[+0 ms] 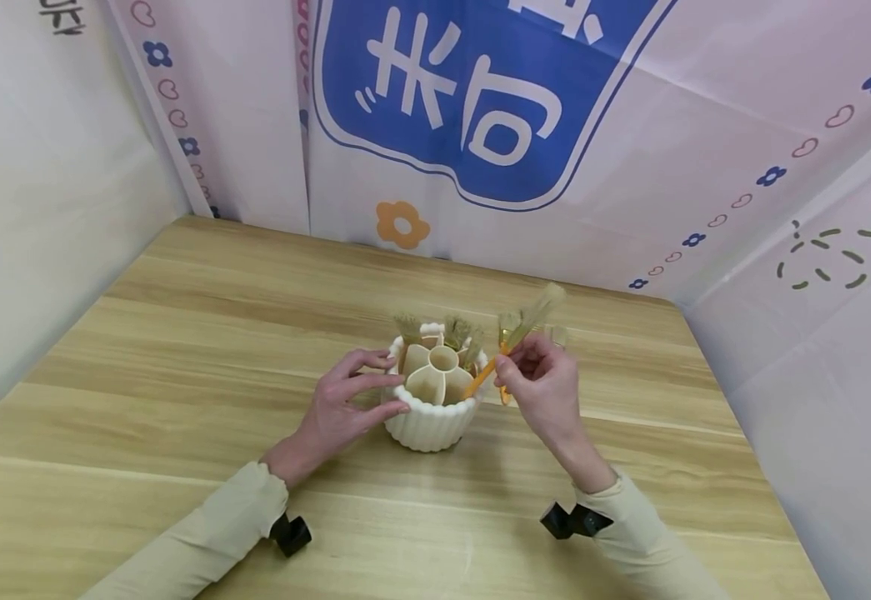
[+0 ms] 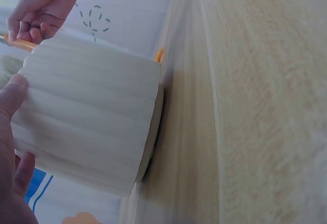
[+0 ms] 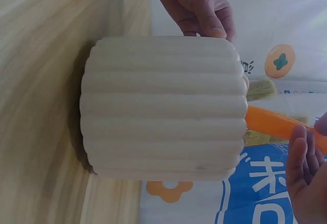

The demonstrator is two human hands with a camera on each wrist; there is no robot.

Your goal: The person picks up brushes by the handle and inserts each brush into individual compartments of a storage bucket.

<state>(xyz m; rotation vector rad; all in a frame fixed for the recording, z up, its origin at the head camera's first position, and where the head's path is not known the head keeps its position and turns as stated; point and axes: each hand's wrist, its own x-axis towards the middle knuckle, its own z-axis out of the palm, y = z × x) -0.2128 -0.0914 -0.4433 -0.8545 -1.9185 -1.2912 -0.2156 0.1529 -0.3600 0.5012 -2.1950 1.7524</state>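
A white ribbed brush holder (image 1: 427,429), round with several compartments about a central tube, stands upright on the table. My left hand (image 1: 337,400) grips its left rim, thumb in front and fingers curved over the edge. My right hand (image 1: 548,387) pinches a paintbrush (image 1: 483,377) with an orange handle, tilted with bristles up. The handle's lower end is inside a right front compartment; its tip is hidden by the holder wall (image 3: 163,106). Several brushes stand bristles up in the back compartments, one with pale bristles (image 1: 458,331).
More brushes lie on the wooden table (image 1: 255,308) beyond my right hand, their bristles (image 1: 508,323) partly hidden by it. Printed white sheets (image 1: 615,208) wall in the table's back and sides.
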